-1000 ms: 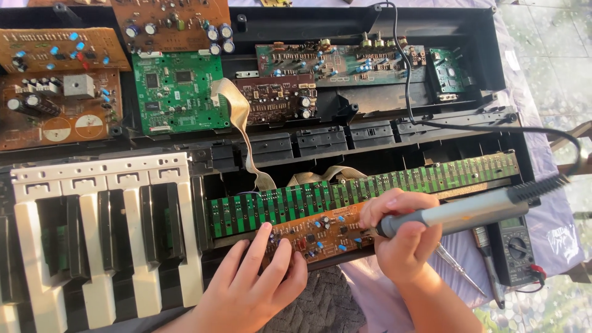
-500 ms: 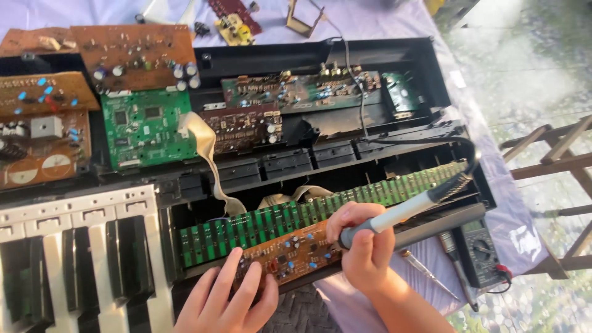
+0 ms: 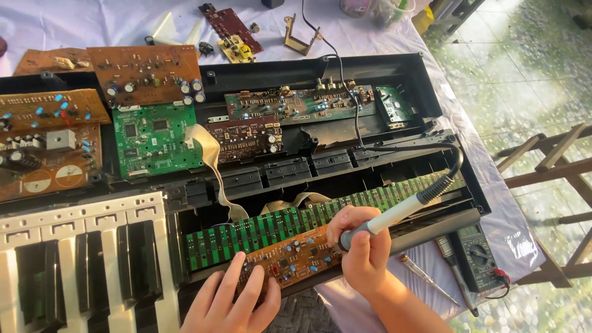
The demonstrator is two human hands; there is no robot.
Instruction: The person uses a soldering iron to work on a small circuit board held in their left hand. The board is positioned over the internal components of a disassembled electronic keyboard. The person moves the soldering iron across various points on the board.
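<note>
At the lower left of the frame, a block of white and black keys (image 3: 80,259) is seen lying over the open black keyboard case (image 3: 394,68). Inside the case, brown circuit boards (image 3: 49,148) are stacked at the far left, a green circuit board (image 3: 154,139) is set beside them, and a long green contact strip (image 3: 320,219) is laid along the lower middle.

The left hand (image 3: 231,302) is spread flat, its fingers pressed on the left end of a small orange circuit board (image 3: 290,259), which is propped against the contact strip at the lower centre. The right hand (image 3: 364,246) is closed around the grey grip of a soldering iron (image 3: 401,209), its tip lowered to the board's right end. At the lower right, a screwdriver (image 3: 425,277) and a multimeter (image 3: 478,256) are left on the white cloth (image 3: 74,24).

Compared with half a second ago, the view is tilted lower and rightward; the hands are kept on the board and the iron.
</note>
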